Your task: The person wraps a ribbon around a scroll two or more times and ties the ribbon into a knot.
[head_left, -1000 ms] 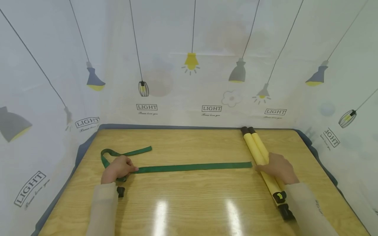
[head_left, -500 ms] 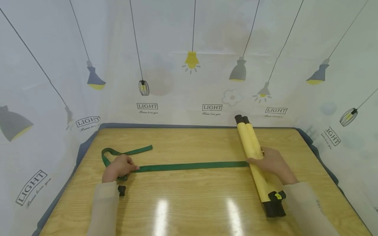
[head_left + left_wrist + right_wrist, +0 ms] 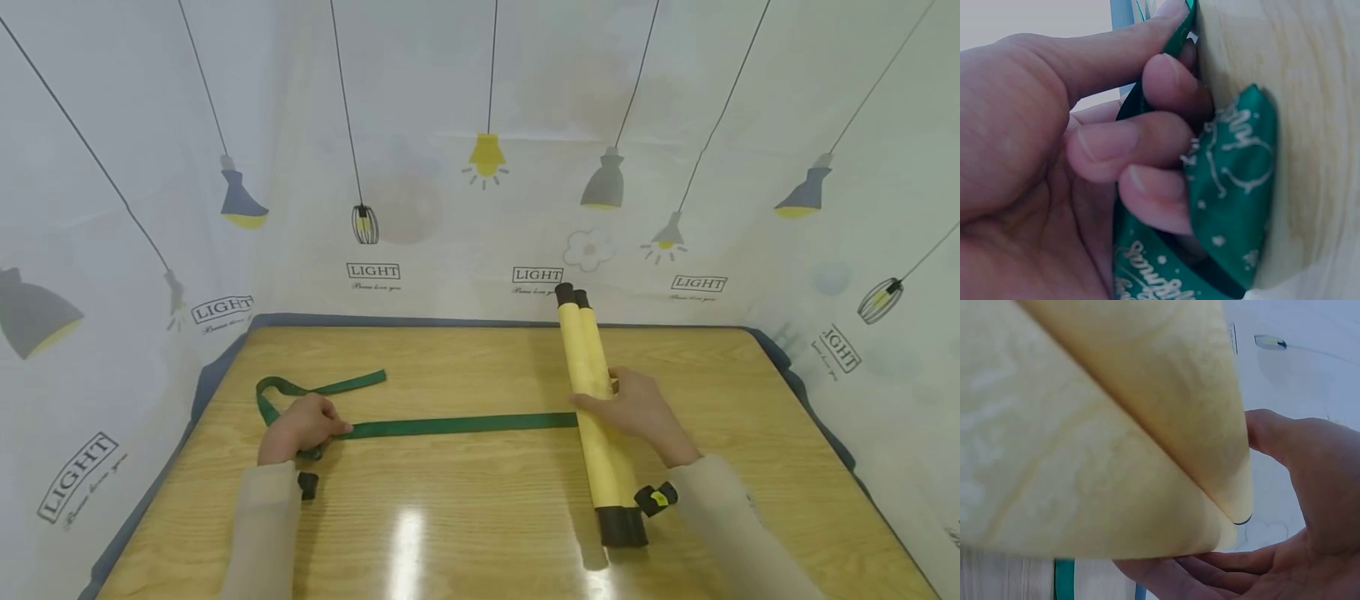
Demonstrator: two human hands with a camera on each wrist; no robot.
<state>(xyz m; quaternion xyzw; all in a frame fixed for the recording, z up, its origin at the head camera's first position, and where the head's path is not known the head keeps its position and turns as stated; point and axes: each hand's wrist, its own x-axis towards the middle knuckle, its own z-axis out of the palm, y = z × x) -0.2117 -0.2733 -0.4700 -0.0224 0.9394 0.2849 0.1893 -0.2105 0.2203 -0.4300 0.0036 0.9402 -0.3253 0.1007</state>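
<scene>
A green ribbon (image 3: 465, 423) lies stretched across the table, its left part looping back behind my left hand (image 3: 300, 427). That hand pinches the ribbon between thumb and index finger close to the tabletop. White lettering shows on the ribbon (image 3: 1232, 187) in the left wrist view, where a fold lies beside the curled fingers. My right hand (image 3: 637, 410) grips a yellow scroll (image 3: 579, 354), rolled from both sides into two parallel rolls with black ends. The scroll appears raised above the table and hides the ribbon's right end. Yellow rolls (image 3: 1116, 469) fill much of the right wrist view.
The wooden table (image 3: 450, 517) has a dark blue border (image 3: 420, 321) along its back. A white backdrop (image 3: 420, 100) printed with hanging lamps rises behind and on both sides. Black wrist gear (image 3: 656, 498) shows by the right sleeve.
My right hand has lifted the scroll from the table's right side and carried it left, over the ribbon's right end. The left hand has stayed in place on the ribbon.
</scene>
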